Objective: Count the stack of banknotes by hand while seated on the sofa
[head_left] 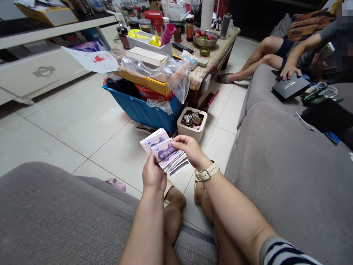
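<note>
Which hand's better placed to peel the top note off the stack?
Probably the right hand: its fingers already lie on the upper edge of the stack of purple banknotes. The left hand grips the stack from below and seems to be bearing it, so it looks less free.

The fingers [151,161] of the left hand [152,174] cover part of the fanned purple paper banknotes [166,151], so their number cannot be told. Beyond the fingers, the contents of a square cream plastic box [191,134] are too small to tell; a pixelated blur [347,36] hides the top-right edge.
</note>
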{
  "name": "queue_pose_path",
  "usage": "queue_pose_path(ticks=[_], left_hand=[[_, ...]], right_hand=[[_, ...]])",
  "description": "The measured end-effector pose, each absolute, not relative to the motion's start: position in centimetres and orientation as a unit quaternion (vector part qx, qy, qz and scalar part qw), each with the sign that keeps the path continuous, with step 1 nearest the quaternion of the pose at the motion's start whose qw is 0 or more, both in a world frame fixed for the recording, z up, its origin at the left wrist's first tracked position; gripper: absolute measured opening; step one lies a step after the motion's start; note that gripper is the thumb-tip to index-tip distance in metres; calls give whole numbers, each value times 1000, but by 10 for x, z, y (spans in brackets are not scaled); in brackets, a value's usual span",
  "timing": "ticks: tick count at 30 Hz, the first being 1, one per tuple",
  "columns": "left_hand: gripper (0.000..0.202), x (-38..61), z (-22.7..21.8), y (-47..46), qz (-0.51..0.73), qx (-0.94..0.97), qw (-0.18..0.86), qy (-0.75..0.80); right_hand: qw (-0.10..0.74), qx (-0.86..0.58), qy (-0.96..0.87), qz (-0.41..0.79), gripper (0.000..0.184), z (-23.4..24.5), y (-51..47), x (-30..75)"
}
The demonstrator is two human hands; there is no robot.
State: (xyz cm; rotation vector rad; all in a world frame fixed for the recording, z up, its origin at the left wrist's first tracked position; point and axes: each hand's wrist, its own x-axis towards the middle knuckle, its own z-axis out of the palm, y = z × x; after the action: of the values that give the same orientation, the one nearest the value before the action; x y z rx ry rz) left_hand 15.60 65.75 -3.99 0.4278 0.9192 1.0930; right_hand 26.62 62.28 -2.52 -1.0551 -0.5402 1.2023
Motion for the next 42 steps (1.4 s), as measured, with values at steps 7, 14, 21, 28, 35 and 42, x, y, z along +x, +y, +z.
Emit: queue_pose_path(ticks=[7,14,21,28,35,42], left_hand=[[19,157,-41,655,502,199,734,413],[27,154,-40,650,481,189,762,391],[26,151,-39,647,468,236,747,409],[23,150,-36,644,452,247,745,425],[26,152,-38,646,472,224,748,408],[26,154,-39,650,482,169,763,397]], right_hand=[[666,-469,-249,524,27,-25,622,266],[647,-483,-257,531,30,-26,618,265],[665,-508,-244,491,33,-26,618,266],[653,-514,-253,495,31,-29,618,268],[653,-517,-262,488,31,-31,619,269],[662,-492,-266,498,26,-32,619,267]])
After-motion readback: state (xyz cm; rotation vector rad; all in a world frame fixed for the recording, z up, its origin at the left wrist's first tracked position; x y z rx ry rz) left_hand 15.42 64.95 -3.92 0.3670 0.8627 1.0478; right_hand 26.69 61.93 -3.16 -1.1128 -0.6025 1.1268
